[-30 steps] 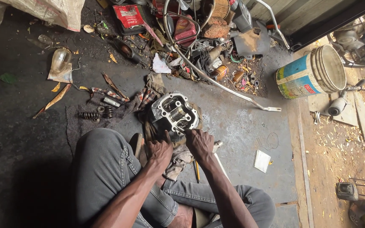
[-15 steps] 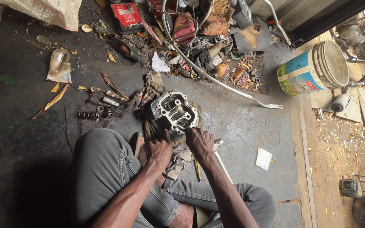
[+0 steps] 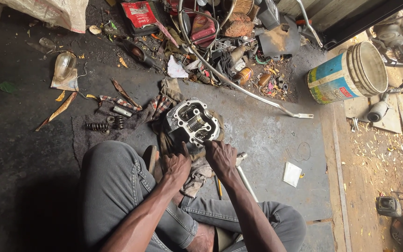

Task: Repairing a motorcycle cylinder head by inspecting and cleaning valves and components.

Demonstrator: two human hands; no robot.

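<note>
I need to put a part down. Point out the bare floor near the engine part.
Bare concrete lies right of the engine part, between the bent metal rod and the white paper. The floor beyond is crowded with the scrap pile; rags and springs fill the left.

Tipped plastic bucket (image 3: 350, 74), coil springs (image 3: 98, 126), bent metal rod (image 3: 253, 93), white card (image 3: 292, 174), red can (image 3: 202, 27)
</note>
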